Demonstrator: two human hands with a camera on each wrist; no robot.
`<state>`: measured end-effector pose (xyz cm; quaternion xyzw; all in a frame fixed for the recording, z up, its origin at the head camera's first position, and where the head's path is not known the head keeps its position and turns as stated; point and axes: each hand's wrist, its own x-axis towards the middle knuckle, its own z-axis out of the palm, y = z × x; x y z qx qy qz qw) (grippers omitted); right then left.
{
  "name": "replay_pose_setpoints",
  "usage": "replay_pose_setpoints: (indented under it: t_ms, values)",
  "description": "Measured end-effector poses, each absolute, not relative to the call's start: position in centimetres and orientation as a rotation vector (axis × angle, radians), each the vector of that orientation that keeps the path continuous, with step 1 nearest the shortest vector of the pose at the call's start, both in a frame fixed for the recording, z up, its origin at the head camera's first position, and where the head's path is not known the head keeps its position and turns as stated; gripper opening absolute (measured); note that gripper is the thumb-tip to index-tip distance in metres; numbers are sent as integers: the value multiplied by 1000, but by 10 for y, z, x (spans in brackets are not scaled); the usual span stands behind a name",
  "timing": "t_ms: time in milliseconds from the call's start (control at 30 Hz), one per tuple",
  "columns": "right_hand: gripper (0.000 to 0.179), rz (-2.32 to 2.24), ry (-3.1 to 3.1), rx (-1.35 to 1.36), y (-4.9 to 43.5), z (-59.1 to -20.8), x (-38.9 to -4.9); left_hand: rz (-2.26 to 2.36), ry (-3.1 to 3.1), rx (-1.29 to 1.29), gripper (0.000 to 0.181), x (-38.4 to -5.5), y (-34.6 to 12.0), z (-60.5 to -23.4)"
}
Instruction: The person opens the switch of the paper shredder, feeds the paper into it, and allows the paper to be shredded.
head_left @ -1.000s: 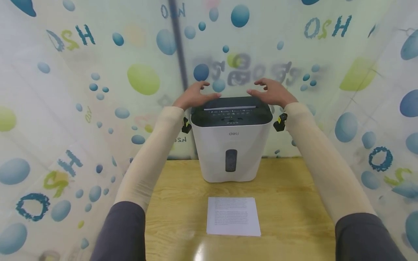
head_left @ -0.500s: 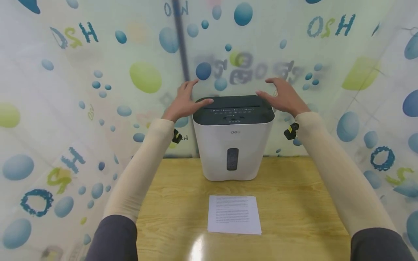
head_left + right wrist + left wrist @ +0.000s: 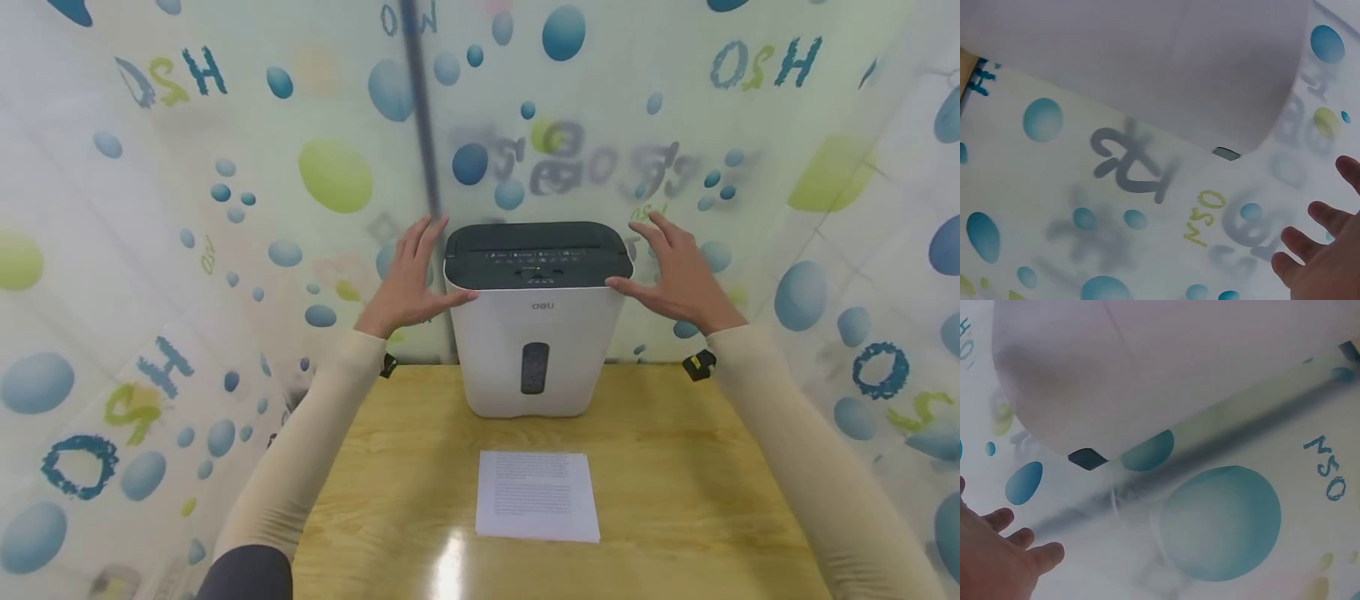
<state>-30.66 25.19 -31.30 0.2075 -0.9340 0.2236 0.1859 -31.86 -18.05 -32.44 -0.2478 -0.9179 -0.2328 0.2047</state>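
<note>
left hand (image 3: 405,292) and right hand (image 3: 686,288) dropped lower, flanking shredder (image 3: 491,342); both splayed wide, thumbs pointing inward.

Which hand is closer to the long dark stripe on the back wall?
Left. The left hand is beside the white shredder, close by the dark stripe in the head view; the right hand is farther off, on the shredder's other side.
</note>
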Motion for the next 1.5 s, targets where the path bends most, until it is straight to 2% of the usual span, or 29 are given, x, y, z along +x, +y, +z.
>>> replay_pose_setpoints:
  t_ms: [367, 733, 1500]
  values:
    - [108, 549, -2527, 596, 260, -395, -273, -639, -2454, -685, 122, -288, -193, -401]
    - [109, 633, -2654, 507, 260, -462, -243, -761, -2520, -579, 123, -261, -196, -470]
    - [110, 758, -2719, 580, 228, -561, -216, -956, -2715, -558, 118, -233, -171, -560]
